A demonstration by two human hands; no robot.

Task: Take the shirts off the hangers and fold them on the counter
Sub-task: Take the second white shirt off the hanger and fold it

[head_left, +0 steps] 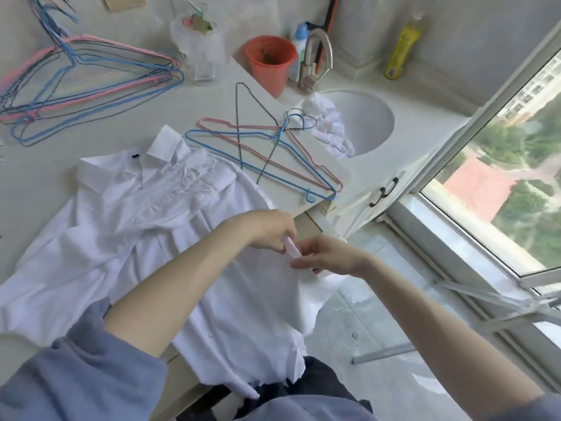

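Already spread on the counter (pixel 45 183), the shirt (pixel 136 238) overhangs its near edge; left hand (pixel 270 229) and right hand (pixel 331 256) both have a pinching grip on its right edge. Tugging hard could drag it floorward or into the hangers (pixel 282 130).

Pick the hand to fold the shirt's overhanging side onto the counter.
Likely right hand: it sits at the overhanging edge, free to sweep inward. The left hand pinches there too, but its forearm lies across the shirt.
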